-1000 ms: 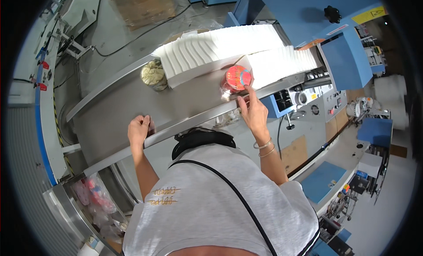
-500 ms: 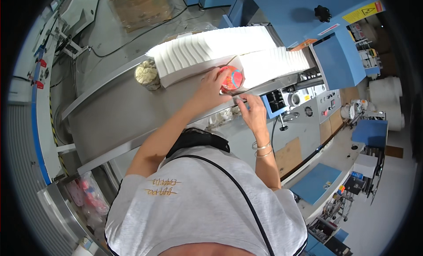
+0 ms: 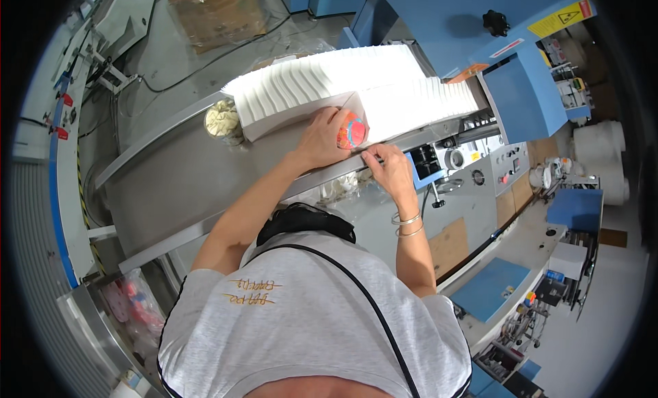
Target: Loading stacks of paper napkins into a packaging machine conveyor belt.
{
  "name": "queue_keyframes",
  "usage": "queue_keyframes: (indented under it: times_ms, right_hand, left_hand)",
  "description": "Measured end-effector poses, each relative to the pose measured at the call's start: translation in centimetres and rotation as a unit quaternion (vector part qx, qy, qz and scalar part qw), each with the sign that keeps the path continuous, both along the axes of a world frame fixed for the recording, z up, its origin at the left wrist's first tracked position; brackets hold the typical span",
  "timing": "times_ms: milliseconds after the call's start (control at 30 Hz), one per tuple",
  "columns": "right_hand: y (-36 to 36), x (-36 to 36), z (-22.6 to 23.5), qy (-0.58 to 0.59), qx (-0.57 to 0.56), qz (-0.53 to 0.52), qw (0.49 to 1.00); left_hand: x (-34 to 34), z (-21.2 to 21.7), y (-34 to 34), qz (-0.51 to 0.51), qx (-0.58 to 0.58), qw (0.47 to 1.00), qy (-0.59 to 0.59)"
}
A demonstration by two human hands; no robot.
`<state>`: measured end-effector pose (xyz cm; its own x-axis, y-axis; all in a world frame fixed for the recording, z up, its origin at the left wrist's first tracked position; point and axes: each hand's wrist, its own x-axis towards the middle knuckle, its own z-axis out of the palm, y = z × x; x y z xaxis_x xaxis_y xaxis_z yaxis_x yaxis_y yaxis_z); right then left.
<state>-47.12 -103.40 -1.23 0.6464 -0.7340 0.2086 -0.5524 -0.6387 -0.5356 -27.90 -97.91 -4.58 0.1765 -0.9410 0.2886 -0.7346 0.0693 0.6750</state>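
My left hand [image 3: 319, 139] is closed around a small round piece [image 3: 352, 132] printed in red, orange and blue. Its fingers cover the piece's left side, and whether it is a cup or a stack of discs cannot be made out. Just beyond, long stacks of white sheets [image 3: 274, 89] lie across the metal table, with a smooth pale end face beside my fingers. At the table's near edge my right hand [image 3: 389, 170] has its thumb and fingers drawn together, close to the round piece. Anything between those fingertips is too small to see.
A clear round container [image 3: 225, 121] with crumpled cream material stands left of the stacks on the grey metal table [image 3: 185, 172]. Blue machinery [image 3: 521, 89] rises at the right, with a control panel [image 3: 510, 166] below it. A plastic-covered cardboard box [image 3: 218, 14] lies far back.
My left hand has closed further around the round piece, which has shifted slightly left and toward me. The right fingers have come closer together at the table edge.
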Motion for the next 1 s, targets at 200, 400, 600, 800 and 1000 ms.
queue_keyframes:
  times_ms: [200, 400, 600, 800, 1000]
  right_hand:
    - [-0.2, -0.3, -0.3, 0.004, -0.017, 0.013, 1.0]
    - [0.3, -0.4, 0.0, 0.015, -0.003, -0.011, 1.0]
    - [0.2, -0.1, -0.8, -0.007, 0.025, -0.005, 1.0]
    - [1.7, -0.1, -0.6, 0.068, 0.118, -0.004, 0.991]
    - [5.0, 3.7, 0.4, 0.036, 0.097, 0.073, 0.992]
  left_hand:
    - [0.5, -0.1, -0.3, -0.06, 0.02, 0.998, 0.011]
    - [0.4, -0.7, -0.1, -0.078, -0.008, 0.996, 0.034]
    - [0.2, -0.9, 1.0, -0.038, -0.085, 0.996, 0.005]
    - [4.1, 2.0, 3.9, 0.088, -0.161, 0.979, -0.095]
    - [13.9, 1.6, 8.0, 0.393, -0.073, 0.873, -0.281]
